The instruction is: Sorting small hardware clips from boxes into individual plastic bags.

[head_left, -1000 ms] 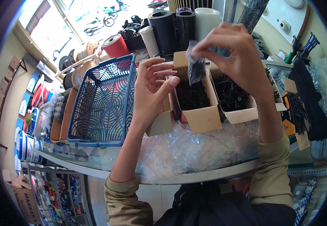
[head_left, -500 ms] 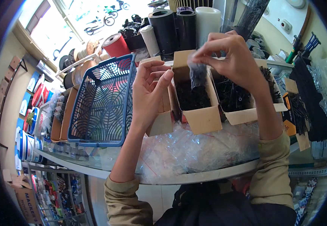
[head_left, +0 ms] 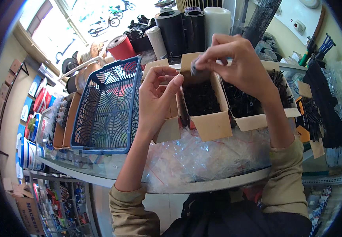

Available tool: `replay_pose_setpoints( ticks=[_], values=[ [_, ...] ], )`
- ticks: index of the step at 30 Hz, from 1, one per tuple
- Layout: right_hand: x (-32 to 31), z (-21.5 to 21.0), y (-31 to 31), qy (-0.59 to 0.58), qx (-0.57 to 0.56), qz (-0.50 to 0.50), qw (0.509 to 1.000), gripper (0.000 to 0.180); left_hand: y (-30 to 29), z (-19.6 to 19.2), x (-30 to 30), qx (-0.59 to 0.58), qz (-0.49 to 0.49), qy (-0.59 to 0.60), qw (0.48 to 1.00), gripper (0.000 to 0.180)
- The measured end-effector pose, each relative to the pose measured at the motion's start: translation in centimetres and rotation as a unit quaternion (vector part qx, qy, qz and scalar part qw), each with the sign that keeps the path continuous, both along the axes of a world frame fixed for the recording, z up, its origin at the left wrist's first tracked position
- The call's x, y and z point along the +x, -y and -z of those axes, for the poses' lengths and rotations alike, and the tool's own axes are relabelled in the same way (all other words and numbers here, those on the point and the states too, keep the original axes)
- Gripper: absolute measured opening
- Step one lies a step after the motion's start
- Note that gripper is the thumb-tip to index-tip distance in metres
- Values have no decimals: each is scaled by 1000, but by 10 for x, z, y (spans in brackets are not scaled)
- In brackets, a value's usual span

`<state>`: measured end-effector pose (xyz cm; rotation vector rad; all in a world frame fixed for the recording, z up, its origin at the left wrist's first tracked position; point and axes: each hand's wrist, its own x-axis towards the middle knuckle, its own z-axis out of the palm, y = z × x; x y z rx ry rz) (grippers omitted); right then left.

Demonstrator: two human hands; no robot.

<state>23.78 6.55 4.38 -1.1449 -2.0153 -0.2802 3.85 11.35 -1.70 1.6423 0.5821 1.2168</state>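
My right hand [head_left: 234,65] is raised over the open cardboard boxes, its fingers pinched on a small clear plastic bag [head_left: 194,67] with dark contents. The bag is partly hidden by the fingers and blurred. Left of it, my left hand [head_left: 157,96] is held up with curled fingers, thumb tip a little apart from them, and nothing visible between. Below the hands, the middle cardboard box [head_left: 212,124] contains many small dark pieces that look like screws. The box to its right [head_left: 254,121] holds longer dark screws. Behind my left hand stands another cardboard box [head_left: 168,132], its inside mostly hidden.
A blue plastic basket [head_left: 102,151] stands at left on the glass counter. Clear plastic bags [head_left: 202,158] are heaped along the front edge. Rolls of black sheeting [head_left: 171,33], a white roll [head_left: 217,25] and a red roll [head_left: 121,47] stand behind. More dark screws [head_left: 315,116] lie at right.
The small bag, which hung down over the middle box, has swung up and left toward my left hand. My right hand has shifted slightly left; my left thumb and fingers have barely moved.
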Motion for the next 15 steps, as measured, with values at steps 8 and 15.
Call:
replay_pose_setpoints(
  ticks=[8, 15],
  values=[
    [-13, 12, 1, -72, -92, -138, 983, 8, 2, 1, -2, 42, 73, -64, 994, 36],
    [-18, 12, 1, -23, -70, -72, 995, 14, 3, 1, -2, -53, 126, -57, 989, 30]
  ],
)
